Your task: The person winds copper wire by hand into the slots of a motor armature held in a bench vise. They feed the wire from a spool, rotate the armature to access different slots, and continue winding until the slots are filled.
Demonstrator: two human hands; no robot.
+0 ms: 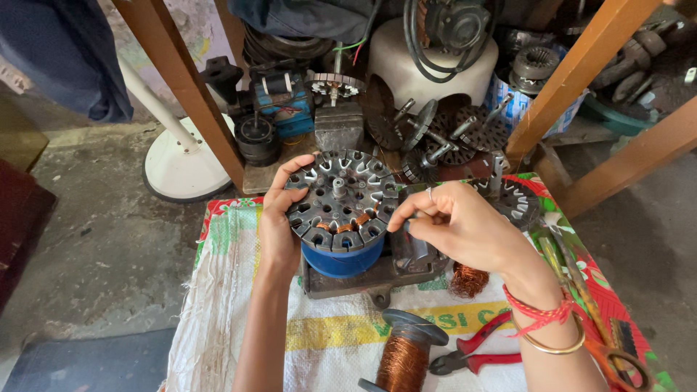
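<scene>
The left hand (276,229) cups the left rim of a round grey motor stator (340,199), fingers curled over its upper edge and thumb low on its side, so this grip is closed on the stator. The stator sits on a blue cylindrical stand (343,259) bolted to a dark metal base (377,279), and a few of its slots near the front hold copper winding. The right hand (465,226) hovers just right of the stator with a narrow pinching grip, thumb and forefinger pressed together at the stator's right edge (whatever is pinched there is too fine to make out).

Below the right grip a spool of copper wire (404,356) stands on the worktop, with red-handled pliers (475,356) just right of it and a loose tangle of copper wire (468,279) under the wrist. Orange-handled scissors (610,356) lie further right. The worktop is covered by a white woven sack (232,290) with a yellow printed band (341,330) across it, lying below both grips. Beyond the grips, spare stators and fan parts crowd a wooden frame (181,80).
</scene>
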